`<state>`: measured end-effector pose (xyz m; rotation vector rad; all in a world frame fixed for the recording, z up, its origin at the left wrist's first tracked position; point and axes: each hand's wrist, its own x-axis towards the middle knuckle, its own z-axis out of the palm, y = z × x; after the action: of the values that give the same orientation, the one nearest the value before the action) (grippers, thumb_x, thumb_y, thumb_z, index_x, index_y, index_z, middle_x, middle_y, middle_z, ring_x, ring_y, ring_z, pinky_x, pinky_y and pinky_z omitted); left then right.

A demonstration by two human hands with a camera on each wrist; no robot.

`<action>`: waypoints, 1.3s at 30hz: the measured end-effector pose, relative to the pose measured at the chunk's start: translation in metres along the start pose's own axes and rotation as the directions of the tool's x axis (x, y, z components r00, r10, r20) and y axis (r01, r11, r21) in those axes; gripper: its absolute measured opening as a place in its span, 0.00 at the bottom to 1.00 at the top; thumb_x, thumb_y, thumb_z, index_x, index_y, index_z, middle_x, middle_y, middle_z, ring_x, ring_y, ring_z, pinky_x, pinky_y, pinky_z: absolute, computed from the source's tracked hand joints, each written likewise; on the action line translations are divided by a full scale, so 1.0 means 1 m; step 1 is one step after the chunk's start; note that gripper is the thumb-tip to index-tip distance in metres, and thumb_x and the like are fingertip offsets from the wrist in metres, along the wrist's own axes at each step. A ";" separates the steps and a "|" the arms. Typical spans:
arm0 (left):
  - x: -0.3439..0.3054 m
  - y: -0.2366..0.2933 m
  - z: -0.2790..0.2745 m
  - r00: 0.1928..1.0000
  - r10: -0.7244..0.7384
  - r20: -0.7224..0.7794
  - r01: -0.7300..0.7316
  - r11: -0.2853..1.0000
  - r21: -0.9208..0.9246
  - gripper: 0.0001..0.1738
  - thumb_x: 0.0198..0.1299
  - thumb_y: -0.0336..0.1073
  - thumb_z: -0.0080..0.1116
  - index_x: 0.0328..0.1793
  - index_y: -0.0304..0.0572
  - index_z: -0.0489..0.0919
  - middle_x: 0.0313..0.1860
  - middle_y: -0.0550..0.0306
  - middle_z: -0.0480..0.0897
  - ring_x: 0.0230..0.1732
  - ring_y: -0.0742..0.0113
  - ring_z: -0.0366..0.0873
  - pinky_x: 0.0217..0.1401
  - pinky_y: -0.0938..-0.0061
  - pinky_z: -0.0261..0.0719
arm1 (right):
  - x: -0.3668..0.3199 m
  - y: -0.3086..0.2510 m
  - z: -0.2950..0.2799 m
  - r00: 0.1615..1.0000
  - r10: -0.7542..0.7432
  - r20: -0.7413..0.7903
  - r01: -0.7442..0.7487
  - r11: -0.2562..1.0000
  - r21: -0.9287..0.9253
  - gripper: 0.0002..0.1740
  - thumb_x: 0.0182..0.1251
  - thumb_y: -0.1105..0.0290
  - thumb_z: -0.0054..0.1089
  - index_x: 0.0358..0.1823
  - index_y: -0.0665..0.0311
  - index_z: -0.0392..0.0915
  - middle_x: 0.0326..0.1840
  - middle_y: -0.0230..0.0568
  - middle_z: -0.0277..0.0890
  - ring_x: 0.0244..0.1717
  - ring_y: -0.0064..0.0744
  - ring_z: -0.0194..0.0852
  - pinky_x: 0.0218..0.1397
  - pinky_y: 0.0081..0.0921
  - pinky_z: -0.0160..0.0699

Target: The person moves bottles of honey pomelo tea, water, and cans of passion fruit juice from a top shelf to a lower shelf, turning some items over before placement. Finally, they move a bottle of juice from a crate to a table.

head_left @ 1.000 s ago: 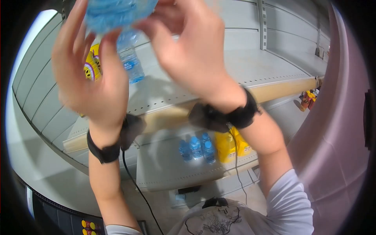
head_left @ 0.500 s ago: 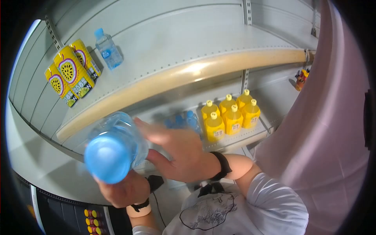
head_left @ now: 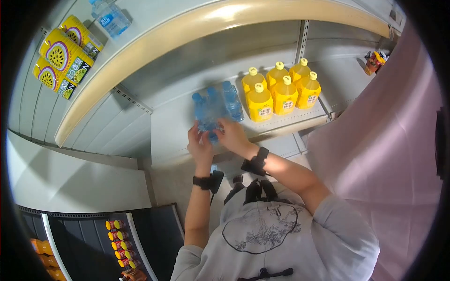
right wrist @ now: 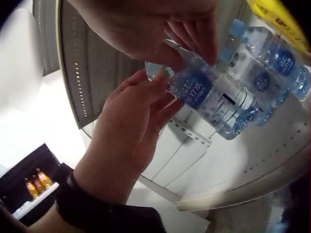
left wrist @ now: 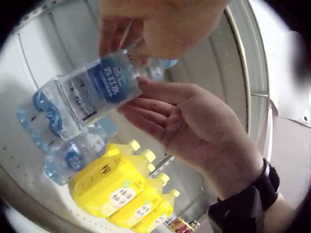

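Note:
Both hands hold a clear water bottle (left wrist: 97, 92) with a blue label near its neck end, one hand on each side. In the left wrist view the left hand (left wrist: 163, 26) is above it and the right hand (left wrist: 197, 121) below, thumb and fingers around the bottle. The right wrist view shows the bottle (right wrist: 209, 97) tilted, its base beside similar bottles (right wrist: 262, 80). Seen from the head, the left hand (head_left: 200, 149) and right hand (head_left: 235, 138) meet at the lower shelf, in front of blue-capped bottles (head_left: 232, 100).
Yellow bottles (head_left: 260, 104) stand right of the water bottles. The upper shelf edge (head_left: 187, 33) arches over the lower shelf; a water bottle (head_left: 110, 19) and yellow packs (head_left: 58, 56) are up there. A pink curtain (head_left: 361, 140) hangs at the right.
Both hands have come down from the upper shelf level to the lower shelf with the bottle. The head view has shifted downward, showing more of the lower shelf.

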<state>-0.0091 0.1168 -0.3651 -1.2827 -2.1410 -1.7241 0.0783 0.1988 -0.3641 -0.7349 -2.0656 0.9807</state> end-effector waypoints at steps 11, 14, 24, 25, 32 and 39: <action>-0.002 -0.101 0.049 0.966 -0.110 0.233 0.120 0.992 -0.029 0.20 0.56 0.26 0.51 0.56 0.35 0.66 0.50 0.47 0.73 0.48 0.60 0.74 0.47 0.71 0.74 | 0.012 0.078 0.052 0.978 0.203 -0.041 -0.207 0.950 -0.234 0.16 0.52 0.70 0.58 0.43 0.66 0.72 0.28 0.53 0.75 0.32 0.52 0.75 0.33 0.41 0.73; 0.006 -0.096 0.051 0.936 -0.167 0.310 0.183 0.983 -0.024 0.21 0.57 0.28 0.52 0.57 0.34 0.65 0.51 0.47 0.72 0.50 0.59 0.73 0.50 0.71 0.73 | 0.016 0.078 0.054 0.977 0.181 -0.112 -0.201 0.958 -0.203 0.14 0.51 0.70 0.59 0.40 0.67 0.73 0.27 0.53 0.75 0.31 0.52 0.75 0.33 0.41 0.73; 0.005 -0.135 0.076 0.970 -0.043 0.239 0.115 0.948 -0.297 0.20 0.58 0.27 0.49 0.57 0.31 0.64 0.53 0.41 0.71 0.54 0.56 0.72 0.54 0.68 0.71 | 0.015 0.093 0.066 0.975 0.111 -0.193 -0.167 0.936 -0.309 0.14 0.54 0.68 0.58 0.39 0.67 0.71 0.21 0.53 0.73 0.24 0.52 0.75 0.27 0.42 0.73; 0.006 -0.137 0.077 0.966 -0.040 0.257 0.120 0.945 -0.305 0.20 0.58 0.26 0.48 0.57 0.31 0.64 0.54 0.40 0.70 0.54 0.55 0.71 0.55 0.67 0.71 | 0.015 0.093 0.067 0.973 0.119 -0.199 -0.177 0.935 -0.307 0.14 0.54 0.68 0.58 0.39 0.67 0.70 0.21 0.53 0.73 0.24 0.52 0.75 0.26 0.42 0.73; 0.014 -0.126 0.074 0.957 -0.071 0.280 0.149 0.951 -0.270 0.21 0.57 0.28 0.51 0.57 0.32 0.64 0.52 0.38 0.72 0.52 0.52 0.73 0.54 0.65 0.72 | 0.017 0.098 0.072 0.967 0.140 -0.212 -0.198 0.938 -0.284 0.17 0.56 0.67 0.54 0.44 0.68 0.69 0.20 0.54 0.73 0.24 0.53 0.74 0.27 0.42 0.72; 0.014 -0.127 0.077 0.972 -0.018 0.234 0.077 0.966 -0.247 0.23 0.55 0.28 0.52 0.57 0.34 0.64 0.50 0.36 0.73 0.50 0.49 0.74 0.51 0.64 0.73 | 0.018 0.084 0.062 0.971 0.192 -0.141 -0.225 0.936 -0.271 0.17 0.56 0.70 0.49 0.44 0.71 0.65 0.24 0.52 0.75 0.25 0.51 0.75 0.28 0.41 0.73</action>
<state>-0.0707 0.1893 -0.4797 -1.5791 -2.1360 -2.0154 0.0339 0.2332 -0.4537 -1.1543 -2.0826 0.7384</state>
